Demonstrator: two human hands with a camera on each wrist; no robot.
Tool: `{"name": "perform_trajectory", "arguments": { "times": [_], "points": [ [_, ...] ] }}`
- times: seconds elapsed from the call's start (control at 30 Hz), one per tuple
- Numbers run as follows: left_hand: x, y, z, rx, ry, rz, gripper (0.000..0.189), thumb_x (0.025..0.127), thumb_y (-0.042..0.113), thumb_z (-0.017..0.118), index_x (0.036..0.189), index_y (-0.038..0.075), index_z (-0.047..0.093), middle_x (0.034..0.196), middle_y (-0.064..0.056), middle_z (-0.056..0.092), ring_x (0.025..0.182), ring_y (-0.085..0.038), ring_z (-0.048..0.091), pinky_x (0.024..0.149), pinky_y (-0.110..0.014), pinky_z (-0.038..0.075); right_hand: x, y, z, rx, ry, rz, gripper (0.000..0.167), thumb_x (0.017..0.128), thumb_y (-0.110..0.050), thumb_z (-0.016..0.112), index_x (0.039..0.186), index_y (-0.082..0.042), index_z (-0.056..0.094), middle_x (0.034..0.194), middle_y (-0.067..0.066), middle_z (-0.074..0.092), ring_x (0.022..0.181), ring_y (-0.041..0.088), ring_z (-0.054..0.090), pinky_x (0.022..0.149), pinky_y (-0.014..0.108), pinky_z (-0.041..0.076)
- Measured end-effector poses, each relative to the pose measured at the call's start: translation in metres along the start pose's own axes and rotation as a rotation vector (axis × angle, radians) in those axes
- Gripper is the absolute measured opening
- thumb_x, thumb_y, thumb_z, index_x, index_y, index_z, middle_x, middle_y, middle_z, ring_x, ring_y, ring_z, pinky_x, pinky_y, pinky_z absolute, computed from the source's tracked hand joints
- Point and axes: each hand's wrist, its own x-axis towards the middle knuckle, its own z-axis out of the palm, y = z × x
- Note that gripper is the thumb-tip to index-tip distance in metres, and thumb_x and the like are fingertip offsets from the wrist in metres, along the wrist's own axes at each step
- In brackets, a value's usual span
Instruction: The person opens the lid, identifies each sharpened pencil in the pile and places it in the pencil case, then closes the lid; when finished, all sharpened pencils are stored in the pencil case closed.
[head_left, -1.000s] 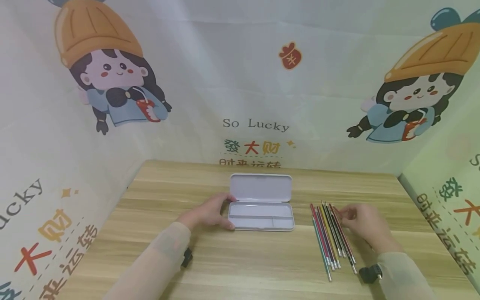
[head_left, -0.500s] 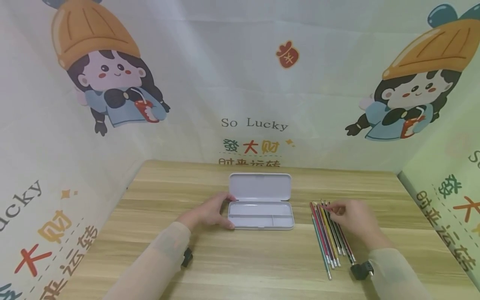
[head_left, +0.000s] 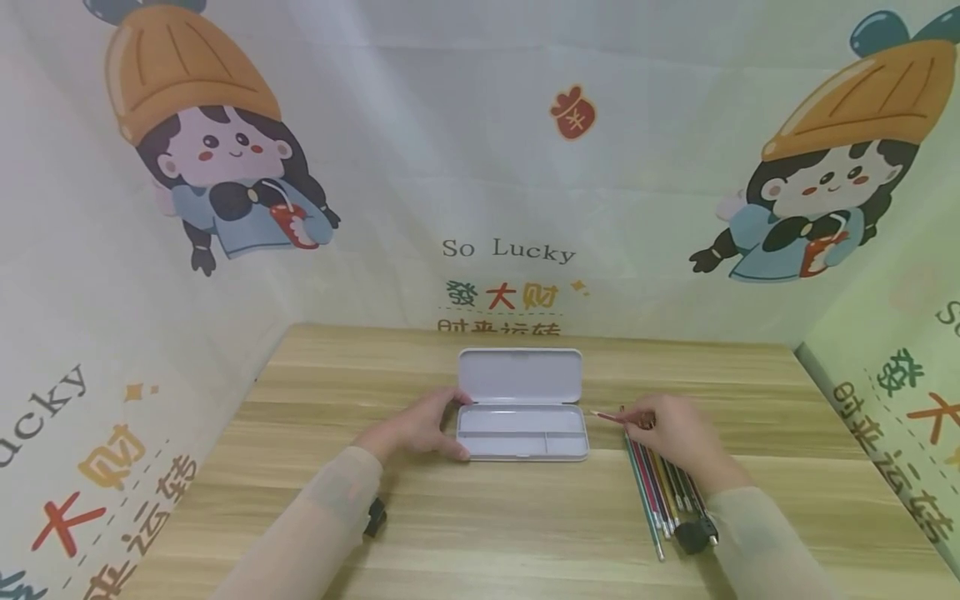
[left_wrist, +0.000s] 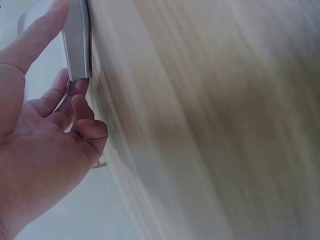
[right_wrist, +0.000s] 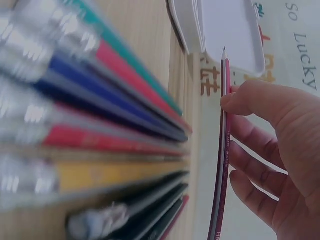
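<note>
An open white pencil case lies on the wooden table, its lid tipped back and its compartments bare. My left hand holds the case's left end, thumb at the front corner and fingers at the back. Between thumb and fingertips, my right hand pinches a red and dark striped pencil, its sharpened tip aimed toward the case. Below that hand, a loose bunch of several coloured pencils rests on the table, eraser ends toward me; the hand covers their far ends.
The wooden table meets a printed cloth backdrop at the back and sides. Each wrist carries a small black camera, the right one overlapping the pencils' near ends in the head view.
My right hand has moved left from the right side of the bunch, and a pencil is now lifted out, pointing at the case. My left hand has stayed at the case.
</note>
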Motion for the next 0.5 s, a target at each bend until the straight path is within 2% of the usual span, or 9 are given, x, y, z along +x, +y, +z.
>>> {"name": "perform_trajectory", "arguments": {
  "times": [0.13, 0.37, 0.5],
  "points": [
    [-0.002, 0.002, 0.000, -0.018, 0.000, -0.002, 0.082, 0.069, 0.021, 0.096, 0.138, 0.006, 0.053, 0.143, -0.018, 0.055, 0.141, -0.037, 0.047, 0.124, -0.054, 0.033, 0.004, -0.006, 0.003, 0.008, -0.009, -0.029, 0.016, 0.084, -0.017, 0.080, 0.100, -0.017, 0.082, 0.089, -0.001, 0.077, 0.071, 0.008, 0.058, 0.061, 0.030, 0.050],
    [-0.003, 0.005, 0.000, -0.016, -0.002, -0.005, 0.082, 0.070, 0.022, 0.096, 0.138, 0.006, 0.053, 0.144, -0.018, 0.055, 0.142, -0.038, 0.046, 0.124, -0.054, 0.033, 0.014, -0.018, 0.008, 0.014, -0.021, -0.102, 0.013, 0.085, -0.015, 0.080, 0.098, -0.020, 0.083, 0.079, -0.008, 0.070, 0.066, 0.004, 0.052, 0.058, 0.024, 0.046],
    [-0.003, 0.006, -0.001, -0.026, -0.001, -0.015, 0.082, 0.070, 0.020, 0.096, 0.138, 0.006, 0.053, 0.144, -0.018, 0.055, 0.142, -0.037, 0.046, 0.124, -0.053, 0.033, 0.022, -0.029, 0.009, 0.032, -0.044, -0.129, 0.013, 0.085, -0.015, 0.081, 0.097, -0.021, 0.083, 0.081, -0.008, 0.072, 0.070, 0.005, 0.057, 0.061, 0.026, 0.050]
  ]
}}
